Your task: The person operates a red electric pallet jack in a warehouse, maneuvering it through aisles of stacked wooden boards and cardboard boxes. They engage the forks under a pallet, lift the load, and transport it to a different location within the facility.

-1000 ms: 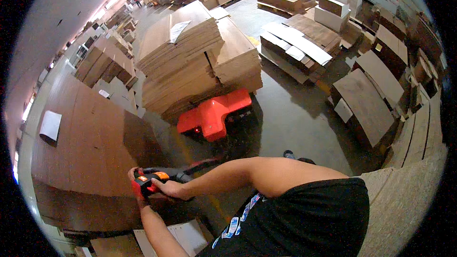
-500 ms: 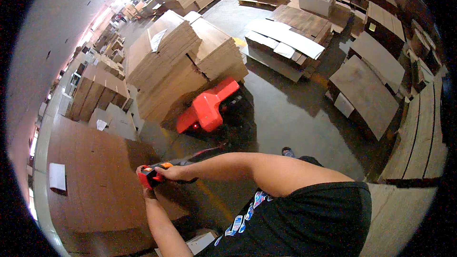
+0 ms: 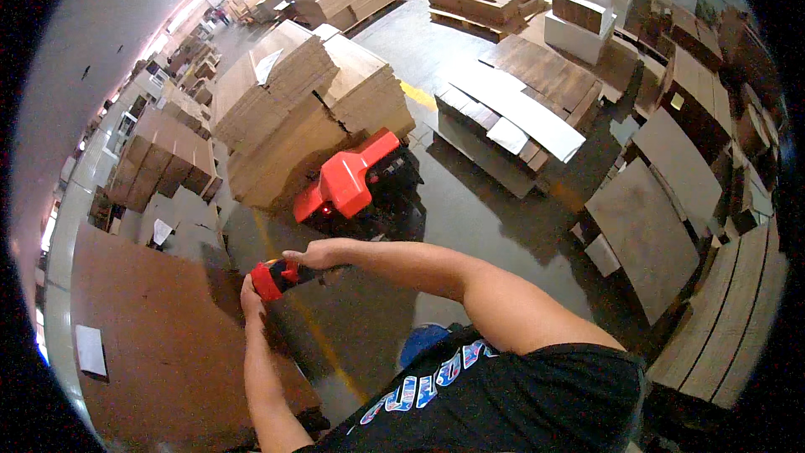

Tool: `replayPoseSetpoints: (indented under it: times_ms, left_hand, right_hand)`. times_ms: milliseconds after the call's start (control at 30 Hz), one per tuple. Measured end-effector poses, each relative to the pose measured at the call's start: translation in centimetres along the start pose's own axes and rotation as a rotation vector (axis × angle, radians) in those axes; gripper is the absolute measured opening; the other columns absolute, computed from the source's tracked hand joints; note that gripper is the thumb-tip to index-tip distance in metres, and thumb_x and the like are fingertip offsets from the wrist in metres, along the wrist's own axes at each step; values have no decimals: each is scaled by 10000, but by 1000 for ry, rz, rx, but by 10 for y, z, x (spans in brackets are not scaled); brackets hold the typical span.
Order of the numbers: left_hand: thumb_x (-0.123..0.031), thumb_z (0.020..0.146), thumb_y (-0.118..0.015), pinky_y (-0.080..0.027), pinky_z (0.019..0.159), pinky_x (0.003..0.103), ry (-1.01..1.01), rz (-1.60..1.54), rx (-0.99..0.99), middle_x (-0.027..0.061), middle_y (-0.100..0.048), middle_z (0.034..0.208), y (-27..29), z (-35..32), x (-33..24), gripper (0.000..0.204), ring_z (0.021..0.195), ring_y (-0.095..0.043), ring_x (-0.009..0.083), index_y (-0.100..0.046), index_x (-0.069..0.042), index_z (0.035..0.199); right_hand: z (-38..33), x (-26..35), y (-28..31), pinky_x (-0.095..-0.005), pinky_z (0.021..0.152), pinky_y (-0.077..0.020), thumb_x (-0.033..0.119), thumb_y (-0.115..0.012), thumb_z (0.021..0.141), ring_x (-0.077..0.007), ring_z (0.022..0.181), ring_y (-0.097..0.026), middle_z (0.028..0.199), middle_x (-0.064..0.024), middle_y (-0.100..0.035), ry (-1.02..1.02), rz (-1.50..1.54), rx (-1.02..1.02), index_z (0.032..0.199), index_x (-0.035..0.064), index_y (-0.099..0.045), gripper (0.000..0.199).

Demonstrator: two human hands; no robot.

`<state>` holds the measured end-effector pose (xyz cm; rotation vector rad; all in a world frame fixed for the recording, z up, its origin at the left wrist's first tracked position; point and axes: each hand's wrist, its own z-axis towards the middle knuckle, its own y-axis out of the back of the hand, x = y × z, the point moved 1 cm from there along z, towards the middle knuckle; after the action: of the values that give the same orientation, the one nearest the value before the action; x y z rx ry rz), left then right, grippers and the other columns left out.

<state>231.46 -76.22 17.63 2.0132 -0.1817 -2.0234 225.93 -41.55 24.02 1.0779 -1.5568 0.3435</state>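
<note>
Both hands (image 3: 281,273) clasping red handle (image 3: 270,278)

The 2 hands cover most of the red handle (image 3: 272,277), so its controls cannot be made out. The red pallet truck (image 3: 348,180) has its forks hidden under the cardboard stack (image 3: 293,117). Far stacks near the top rim blur together.

dark, glossy concrete floor (image 3: 495,218) with a yellow painted line. standing on it: red pallet truck (image 3: 348,180) at centre under a tall stack of flattened cardboard (image 3: 293,117); low pallets of boards (image 3: 511,117) far right; wide brown sheets (image 3: 159,352) near left.
</note>
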Motion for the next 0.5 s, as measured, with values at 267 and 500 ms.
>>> replayPoseSetpoints:
  times_ms: [267,500]
  left_hand:
    - [-35,985,-586,-527,901,305,-8,183,147,8,-719,1097,-23,240,21,263,988,-657,134,-687,-50,1227]
    - [-63,899,-736,-541,812,355,9,755,6,49,-729,978,-61,442,-27,232,905,-679,181,-686,-77,1125]
  right_hand:
    - [132,-30,174,-420,578,-535,925,-314,929,-264,578,-655,699,-125,-684,-13,-65,-114,746,-9,-737,1042]
    - [271,-41,342,-435,668,-558,934,-307,922,-301,673,-704,720,-149,-696,-72,-233,-158,800,12,-774,1041]
